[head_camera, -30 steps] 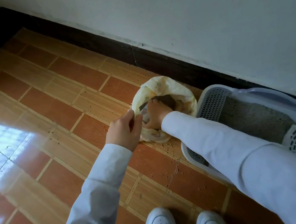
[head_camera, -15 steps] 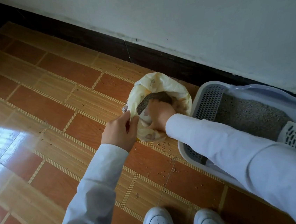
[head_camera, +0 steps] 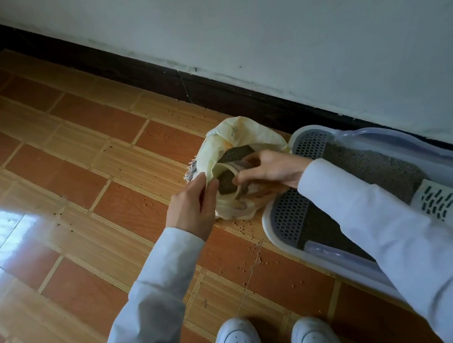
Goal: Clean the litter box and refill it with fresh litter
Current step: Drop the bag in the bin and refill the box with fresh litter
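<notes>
The right hand [head_camera: 268, 168] has come up out of the bag [head_camera: 244, 136], now gripping a cup [head_camera: 232, 180] of litter. The left hand [head_camera: 192, 205] still pinches the bag's edge. The litter box [head_camera: 288, 215] stands just beside; grains [head_camera: 251, 248] lie on the floor [head_camera: 81, 186].

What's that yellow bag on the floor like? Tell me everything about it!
The yellow bag is pale, thin and crinkly, like soft plastic, with small printed marks. It sits open on the tiled floor, right beside the litter box. Its top is rolled down and grey litter shows inside. The left hand pinches its near rim. The right hand reaches into its mouth, holding a see-through cup of litter.
</notes>
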Demonstrator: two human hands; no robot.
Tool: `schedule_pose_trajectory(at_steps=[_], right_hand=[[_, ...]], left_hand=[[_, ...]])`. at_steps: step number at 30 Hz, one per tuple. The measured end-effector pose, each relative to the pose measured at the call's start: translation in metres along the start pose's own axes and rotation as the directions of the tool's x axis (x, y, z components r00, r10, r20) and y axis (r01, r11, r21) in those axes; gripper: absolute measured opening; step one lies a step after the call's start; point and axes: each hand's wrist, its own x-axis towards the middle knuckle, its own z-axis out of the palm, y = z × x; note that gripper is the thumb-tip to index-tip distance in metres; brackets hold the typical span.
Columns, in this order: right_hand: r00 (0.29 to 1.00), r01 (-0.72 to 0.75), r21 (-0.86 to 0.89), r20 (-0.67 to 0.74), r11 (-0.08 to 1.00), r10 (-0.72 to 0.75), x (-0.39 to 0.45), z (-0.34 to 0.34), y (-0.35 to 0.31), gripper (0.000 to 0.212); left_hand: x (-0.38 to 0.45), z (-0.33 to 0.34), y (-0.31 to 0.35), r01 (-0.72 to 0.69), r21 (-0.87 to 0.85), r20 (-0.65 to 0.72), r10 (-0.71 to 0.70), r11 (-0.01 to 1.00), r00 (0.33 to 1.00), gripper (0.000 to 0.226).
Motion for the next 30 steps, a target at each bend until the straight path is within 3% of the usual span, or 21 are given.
schedule_pose_trajectory(at_steps=[6, 9, 16, 20, 24, 30], right_hand=[[0.996, 0.088, 0.109, -0.035, 0.990, -0.085, -0.036, -0.020, 0.015, 0.084], [0.985, 0.143, 0.125, -0.116, 0.982, -0.129, -0.053, -0.024, 0.021, 0.093], [0.916, 0.267, 0.215, -0.360, 0.939, -0.178, -0.118, -0.045, 0.058, 0.094], [0.775, 0.186, 0.046, -0.621, 0.982, -0.117, -0.147, -0.057, 0.092, 0.093], [0.728, 0.121, -0.114, -0.666, 0.986, -0.166, -0.163, -0.059, 0.109, 0.085], [0.673, 0.080, -0.302, -0.687, 0.950, -0.275, -0.172, -0.061, 0.116, 0.089]], left_hand=[[-0.008, 0.013, 0.018, -0.024, -0.080, -0.052, 0.019, 0.997, 0.998, 0.037], [-0.008, 0.015, 0.017, 0.020, -0.059, -0.045, -0.023, 0.998, 0.999, 0.043], [-0.012, 0.016, 0.021, 0.051, -0.025, -0.031, -0.052, 0.998, 0.998, 0.041], [-0.012, 0.018, 0.023, 0.052, -0.009, -0.039, -0.053, 0.999, 0.998, 0.045], [-0.012, 0.019, 0.021, 0.078, -0.032, -0.047, -0.079, 0.996, 0.996, 0.063], [-0.011, 0.019, 0.027, 0.073, -0.017, -0.067, -0.074, 0.997, 0.995, 0.067]])
